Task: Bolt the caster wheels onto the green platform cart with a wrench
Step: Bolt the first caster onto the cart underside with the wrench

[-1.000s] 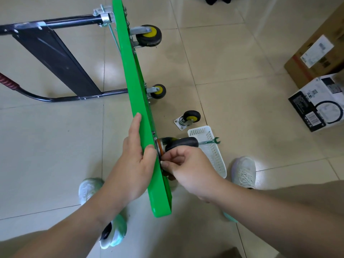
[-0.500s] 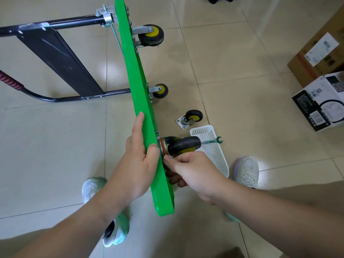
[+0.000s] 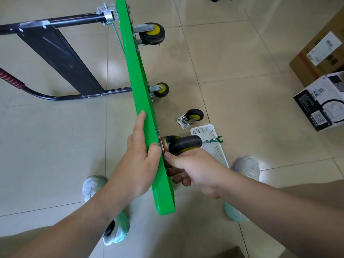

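The tiled floor (image 3: 55,146) carries the green cart (image 3: 139,90) on edge, a loose caster (image 3: 191,117), a white basket (image 3: 217,151), a cardboard box (image 3: 316,58) and a printed box (image 3: 320,101).

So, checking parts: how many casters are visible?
4: far caster and mid caster mounted on the green platform, near caster at the right hand, loose caster on the floor.

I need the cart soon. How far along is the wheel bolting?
Done: the farthest caster and the second caster look mounted on the green platform. In hand: the left hand holds the platform on edge while the right hand pinches at the base of the near caster; any bolt there is hidden. Left: the wrench lies untouched across the white basket, and a fourth caster lies loose on the floor.
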`<state>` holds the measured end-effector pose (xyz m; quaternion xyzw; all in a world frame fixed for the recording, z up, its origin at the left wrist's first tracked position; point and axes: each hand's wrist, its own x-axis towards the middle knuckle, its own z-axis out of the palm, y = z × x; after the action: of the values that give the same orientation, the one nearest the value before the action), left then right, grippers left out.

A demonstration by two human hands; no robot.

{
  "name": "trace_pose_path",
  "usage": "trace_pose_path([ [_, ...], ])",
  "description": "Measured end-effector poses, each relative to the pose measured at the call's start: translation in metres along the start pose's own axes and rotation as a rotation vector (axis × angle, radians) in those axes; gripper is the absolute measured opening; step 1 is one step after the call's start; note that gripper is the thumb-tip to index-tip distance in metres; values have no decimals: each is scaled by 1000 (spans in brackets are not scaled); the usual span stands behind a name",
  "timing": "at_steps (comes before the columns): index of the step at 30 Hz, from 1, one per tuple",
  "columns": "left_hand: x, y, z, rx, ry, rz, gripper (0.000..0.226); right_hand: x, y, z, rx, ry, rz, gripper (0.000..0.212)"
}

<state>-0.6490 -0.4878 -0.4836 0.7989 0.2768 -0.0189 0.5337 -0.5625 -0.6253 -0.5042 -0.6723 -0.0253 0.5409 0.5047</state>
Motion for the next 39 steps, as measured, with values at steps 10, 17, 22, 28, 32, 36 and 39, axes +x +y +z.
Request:
trace_pose_path([
  [10,0,1,0,6,5,-2,82,3,1,-1,24,-28,36,18],
  [17,-1,1,0,6,7,-2,82,3,-1,0,59,-46,58,16],
  [22,-1,1,-1,3,-5,-3,81,1,-2,0,100,-63,85,15],
  [28,-2,2,0,1,6,0,81,4,1,0,64,-24,49,8],
  [32,-1,1,0,-4,18,-2,82,3,2,2,73,-7,43,27],
  [36,-1,2,0,2,17,-14,82,2,1,2,73,-3,31,10],
  [39,-1,3,0,-8,7,-9,82,2,2,5,109,-6,52,29],
])
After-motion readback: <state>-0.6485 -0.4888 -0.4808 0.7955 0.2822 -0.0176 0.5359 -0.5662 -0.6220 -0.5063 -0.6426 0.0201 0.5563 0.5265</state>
